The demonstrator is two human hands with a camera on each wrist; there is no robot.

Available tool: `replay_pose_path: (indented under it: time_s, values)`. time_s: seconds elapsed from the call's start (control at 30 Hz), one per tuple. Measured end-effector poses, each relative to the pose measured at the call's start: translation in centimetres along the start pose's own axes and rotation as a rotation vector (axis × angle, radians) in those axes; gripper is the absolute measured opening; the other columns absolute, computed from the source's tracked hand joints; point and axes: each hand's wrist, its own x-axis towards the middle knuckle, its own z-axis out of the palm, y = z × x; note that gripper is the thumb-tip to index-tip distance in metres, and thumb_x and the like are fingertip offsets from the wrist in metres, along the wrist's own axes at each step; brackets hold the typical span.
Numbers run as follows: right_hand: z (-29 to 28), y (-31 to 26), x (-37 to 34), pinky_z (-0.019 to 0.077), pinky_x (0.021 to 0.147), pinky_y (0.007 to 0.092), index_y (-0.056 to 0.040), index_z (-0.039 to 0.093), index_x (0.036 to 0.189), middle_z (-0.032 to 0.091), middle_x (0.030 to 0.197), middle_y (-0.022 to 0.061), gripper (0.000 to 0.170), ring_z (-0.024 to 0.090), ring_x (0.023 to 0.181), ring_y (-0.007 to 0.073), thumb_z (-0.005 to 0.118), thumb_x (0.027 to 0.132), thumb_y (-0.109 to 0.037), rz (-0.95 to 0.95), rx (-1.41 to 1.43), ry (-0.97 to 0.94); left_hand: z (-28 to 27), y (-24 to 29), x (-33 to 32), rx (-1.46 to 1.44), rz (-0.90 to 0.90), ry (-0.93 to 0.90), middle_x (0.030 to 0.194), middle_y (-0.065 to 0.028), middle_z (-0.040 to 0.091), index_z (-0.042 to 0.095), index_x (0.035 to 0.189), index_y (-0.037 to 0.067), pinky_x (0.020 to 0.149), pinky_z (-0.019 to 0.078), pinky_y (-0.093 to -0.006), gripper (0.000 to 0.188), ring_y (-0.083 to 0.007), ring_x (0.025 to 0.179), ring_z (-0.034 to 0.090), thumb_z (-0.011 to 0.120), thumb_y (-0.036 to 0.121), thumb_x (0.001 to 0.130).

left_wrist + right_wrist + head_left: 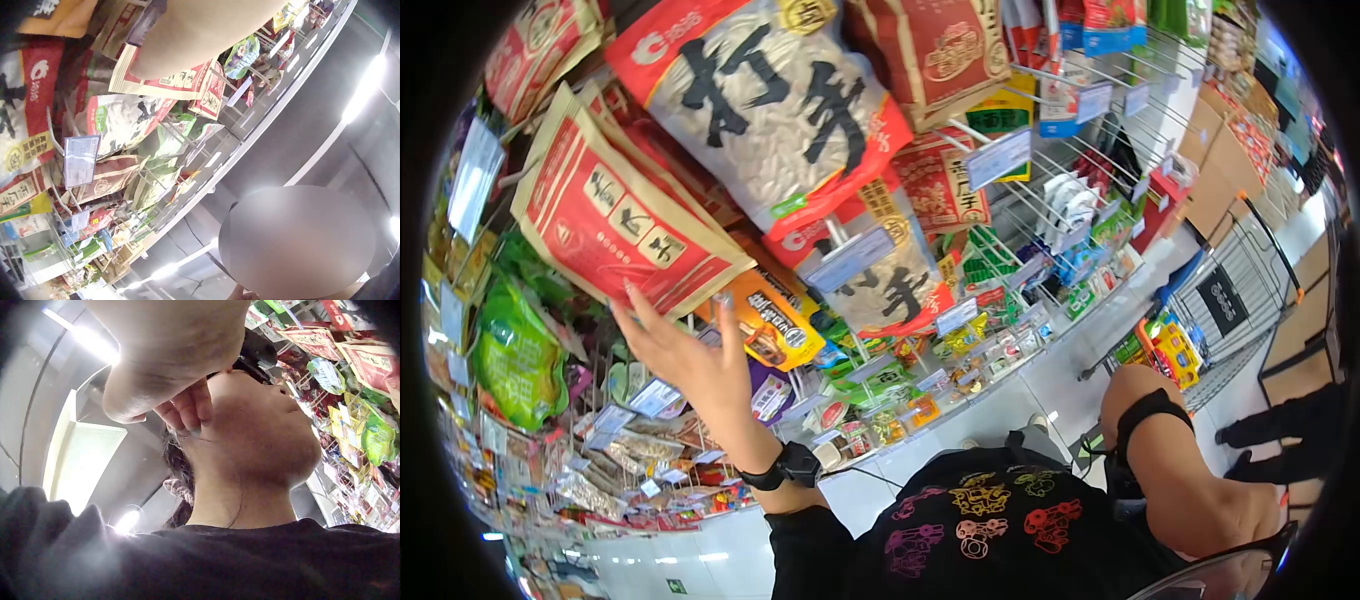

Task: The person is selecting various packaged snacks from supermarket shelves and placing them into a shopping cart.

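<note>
In the head view my left hand (690,360) reaches up to the shelf, thumb apart and fingers spread. Its fingertips are at the lower edge of a red and tan paper snack bag (610,215). Beside the thumb hangs an orange and yellow packet (770,320). A large bag of pale seeds (765,110) with black lettering hangs to the right of the red bag. My right hand (169,369) is raised against the side of the face and neck, fingers bent and fingertips on the skin. No object shows in it.
Rows of hanging packets and price tags (998,155) line wire hooks. A green packet (520,350) hangs lower left. On the right stands a wire shopping cart (1240,290) with colourful packs (1175,345) inside; another person's dark-clothed legs (1280,430) are near it.
</note>
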Motion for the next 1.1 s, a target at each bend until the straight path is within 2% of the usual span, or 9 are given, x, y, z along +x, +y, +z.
replay_pose_path:
  time_s: [0.07, 0.1, 0.27, 0.57, 0.7, 0.9, 0.93, 1.03, 1.1]
  values:
    - [0.3, 0.2, 0.3, 0.0459, 0.057, 0.0434, -0.0081, 0.039, 0.054, 0.033, 0.053, 0.0028, 0.026, 0.038, 0.047, 0.0157, 0.037, 0.075, 0.008, -0.017, -0.039, 0.034, -0.3, 0.2, -0.1, 0.023, -0.035, -0.009, 0.132, -0.0251, 0.023, 0.023, 0.131, 0.003, 0.099, 0.0192, -0.0451, 0.080, -0.0379, 0.122, 0.024, 0.065, 0.034, 0.070]
    - [-0.3, 0.1, 0.5, 0.0458, 0.061, 0.0385, -0.0040, 0.045, 0.065, 0.042, 0.062, 0.0057, 0.016, 0.044, 0.055, 0.0184, 0.039, 0.075, 0.007, -0.039, 0.028, -0.050, -0.4, 0.3, -0.2, 0.025, -0.047, -0.017, 0.132, -0.0245, 0.023, 0.023, 0.131, 0.003, 0.099, 0.0191, -0.0454, 0.081, -0.0376, 0.122, 0.024, 0.065, 0.034, 0.070]
    - [-1.2, 0.2, 0.7, 0.0460, 0.062, 0.0358, -0.0020, 0.049, 0.068, 0.046, 0.065, 0.0082, 0.016, 0.048, 0.059, 0.0192, 0.040, 0.075, 0.010, -0.139, -0.154, -0.137, -0.5, -0.4, -0.9, -0.008, -0.055, -0.018, 0.134, -0.0219, 0.021, 0.024, 0.132, 0.005, 0.099, 0.0162, -0.0468, 0.078, -0.0366, 0.123, 0.022, 0.064, 0.032, 0.070]
    - [-2.0, 0.0, 1.2, 0.0465, 0.065, 0.0308, 0.0017, 0.056, 0.073, 0.055, 0.072, 0.0126, 0.019, 0.054, 0.066, 0.0206, 0.042, 0.073, 0.014, -0.639, -0.795, -0.345, -1.2, -0.6, -1.2, -0.069, -0.094, -0.003, 0.135, -0.0203, 0.021, 0.023, 0.131, 0.003, 0.101, 0.0137, -0.0458, 0.078, -0.0346, 0.125, 0.020, 0.063, 0.022, 0.068]
    - [-2.4, 0.1, 1.0, 0.0467, 0.067, 0.0294, 0.0028, 0.058, 0.074, 0.057, 0.073, 0.0141, 0.020, 0.057, 0.068, 0.0213, 0.043, 0.073, 0.015, -0.763, -0.882, -0.395, -1.5, -0.3, -1.7, -0.101, -0.095, 0.038, 0.133, -0.0200, 0.025, 0.025, 0.130, 0.002, 0.101, 0.0148, -0.0452, 0.073, -0.0344, 0.124, 0.022, 0.061, 0.018, 0.068]
    - [-2.6, 0.1, 0.3, 0.0474, 0.074, 0.0308, 0.0021, 0.060, 0.070, 0.057, 0.069, 0.0146, 0.020, 0.057, 0.065, 0.0223, 0.043, 0.076, 0.010, -0.405, -0.441, -0.325, -1.5, 0.0, -4.1, -0.363, 0.031, 0.255, 0.128, -0.0219, 0.033, 0.030, 0.126, -0.002, 0.097, 0.0262, -0.0429, 0.059, -0.0366, 0.118, 0.032, 0.053, 0.008, 0.072]
    - [-2.7, 0.2, 0.1, 0.0475, 0.075, 0.0310, 0.0020, 0.060, 0.069, 0.057, 0.069, 0.0147, 0.020, 0.057, 0.064, 0.0224, 0.043, 0.077, 0.009, -0.345, -0.343, -0.309, -1.0, 0.4, -4.7, -0.464, 0.077, 0.379, 0.121, -0.0229, 0.040, 0.037, 0.120, -0.004, 0.091, 0.0343, -0.0427, 0.048, -0.0378, 0.111, 0.040, 0.049, 0.007, 0.074]
    - [-3.1, 0.7, -0.7, 0.0479, 0.078, 0.0317, 0.0017, 0.060, 0.067, 0.057, 0.067, 0.0149, 0.022, 0.057, 0.062, 0.0229, 0.042, 0.078, 0.006, -0.155, -0.086, -0.293, -0.8, 0.4, -7.6, -0.447, 0.284, 0.264, 0.109, -0.0223, 0.049, 0.043, 0.113, -0.002, 0.083, 0.0408, -0.0431, 0.040, -0.0370, 0.100, 0.049, 0.048, 0.006, 0.075]
    - [-3.4, 0.9, -1.5, 0.0489, 0.068, 0.0310, 0.0025, 0.059, 0.064, 0.057, 0.060, 0.0142, 0.026, 0.056, 0.053, 0.0208, 0.039, 0.080, -0.001, 0.074, 0.042, -0.259, 0.3, 1.5, -8.8, -0.570, 0.312, 0.166, 0.100, -0.0201, 0.055, 0.048, 0.106, 0.000, 0.077, 0.0444, -0.0426, 0.035, -0.0348, 0.089, 0.055, 0.049, 0.003, 0.071]
